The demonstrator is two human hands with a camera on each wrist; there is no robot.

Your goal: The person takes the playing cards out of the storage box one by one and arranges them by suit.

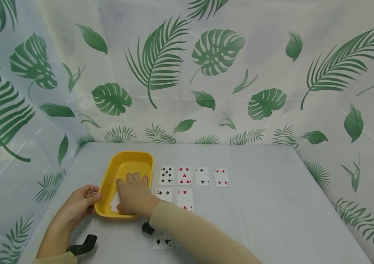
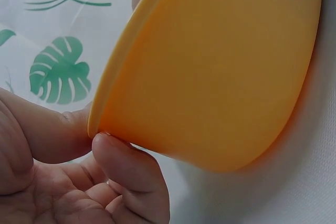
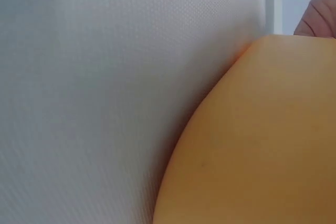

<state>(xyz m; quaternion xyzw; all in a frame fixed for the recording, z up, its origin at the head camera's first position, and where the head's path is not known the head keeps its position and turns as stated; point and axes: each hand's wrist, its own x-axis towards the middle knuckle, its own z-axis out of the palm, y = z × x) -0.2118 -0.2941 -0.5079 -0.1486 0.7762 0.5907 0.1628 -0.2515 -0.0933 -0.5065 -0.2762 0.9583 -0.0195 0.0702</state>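
Observation:
A yellow plastic tray (image 1: 147, 158) lies on the left part of the table. My left hand (image 1: 80, 203) grips its near-left rim, and the left wrist view shows the thumb and a finger (image 2: 131, 174) pinching the edge. Inside the tray, my right hand (image 1: 135, 196) reaches down with its knuckles up, over white cards (image 1: 115, 201) that are partly covered. Whether its fingertips hold a card is hidden. In the right wrist view, the tray's outer wall (image 3: 252, 140) fills the right side, with part of a hand (image 3: 320, 17) above it.
Right of the tray, playing cards lie face up in rows: seven of spades (image 1: 166, 175), five of hearts (image 1: 184, 176), two of clubs (image 1: 202, 176), four of diamonds (image 1: 222, 177). Lower are a two of hearts (image 1: 185, 196) and a spade card (image 1: 162, 242), partly under my right sleeve (image 1: 200, 231).

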